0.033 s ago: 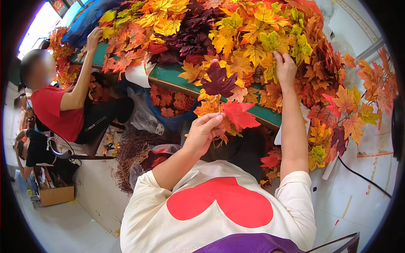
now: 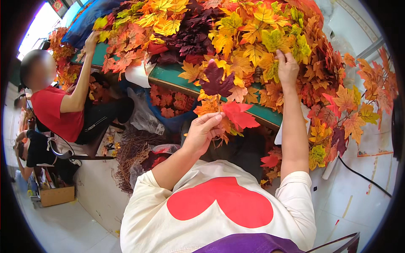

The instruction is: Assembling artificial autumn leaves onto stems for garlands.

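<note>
My left hand (image 2: 205, 130) is closed in a pinch around the thin stems of a small bunch of artificial maple leaves. The bunch has a dark purple leaf (image 2: 217, 79) on top, a red leaf (image 2: 240, 115) to the right and an orange leaf (image 2: 206, 106) behind. Farther off and to the right, my right hand (image 2: 287, 69) reaches into the leaf pile, thumb and fingers pinched at the base of a yellow-green maple leaf (image 2: 273, 40). Whether that leaf is free of the pile I cannot tell.
Heaped leaves cover the green table (image 2: 181, 83). Below it hangs a blue bag (image 2: 172, 122) of orange leaves; brown twigs (image 2: 130, 158) lie beside it. A leafy branch (image 2: 346, 101) stands at right. A co-worker in a red shirt (image 2: 57, 105) sits at left, reaching to the table.
My right hand has shifted slightly to the right, and the yellow-green leaf at its fingertips has moved a little. The co-worker's raised hand moved slightly left. My left hand stays nearly still.
</note>
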Demonstrator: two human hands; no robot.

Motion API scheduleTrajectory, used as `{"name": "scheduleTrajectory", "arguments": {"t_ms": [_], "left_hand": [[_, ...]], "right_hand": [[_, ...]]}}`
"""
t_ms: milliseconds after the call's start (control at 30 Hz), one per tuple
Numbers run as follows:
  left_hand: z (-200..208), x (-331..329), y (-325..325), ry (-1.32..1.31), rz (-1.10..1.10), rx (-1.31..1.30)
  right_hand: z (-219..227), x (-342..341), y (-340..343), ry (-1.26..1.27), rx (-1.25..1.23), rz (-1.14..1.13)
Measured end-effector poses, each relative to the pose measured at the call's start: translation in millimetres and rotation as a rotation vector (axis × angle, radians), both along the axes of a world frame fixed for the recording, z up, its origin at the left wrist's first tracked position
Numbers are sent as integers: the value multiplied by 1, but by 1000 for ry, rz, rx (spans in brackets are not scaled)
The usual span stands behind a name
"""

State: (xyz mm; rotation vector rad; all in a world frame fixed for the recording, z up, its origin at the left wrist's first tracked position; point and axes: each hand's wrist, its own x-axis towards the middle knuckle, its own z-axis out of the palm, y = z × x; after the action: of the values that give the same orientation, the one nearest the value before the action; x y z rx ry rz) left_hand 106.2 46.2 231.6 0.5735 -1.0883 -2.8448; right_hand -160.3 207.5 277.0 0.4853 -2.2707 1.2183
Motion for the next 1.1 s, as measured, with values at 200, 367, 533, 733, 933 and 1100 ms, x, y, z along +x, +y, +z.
{"name": "scheduleTrajectory", "arguments": {"t_ms": [200, 367, 533, 733, 933, 1100], "left_hand": [[-3, 1, -6, 62, -3, 21], [-7, -6, 3, 45, -17, 34], [-5, -4, 33, -21, 64, 100], [-5, 0, 40, 17, 91, 155], [-5, 4, 33, 2, 112, 99], [-14, 6, 29, -55, 54, 134]], "right_hand": [[48, 88, 17, 129, -273, 306], [13, 181, 35, 251, 158, 764], [-15, 219, 16, 303, 356, 655], [-24, 232, -1, -302, -197, 508], [-15, 221, 8, -532, -203, 510], [-6, 214, 8, -504, -50, 579]]}}
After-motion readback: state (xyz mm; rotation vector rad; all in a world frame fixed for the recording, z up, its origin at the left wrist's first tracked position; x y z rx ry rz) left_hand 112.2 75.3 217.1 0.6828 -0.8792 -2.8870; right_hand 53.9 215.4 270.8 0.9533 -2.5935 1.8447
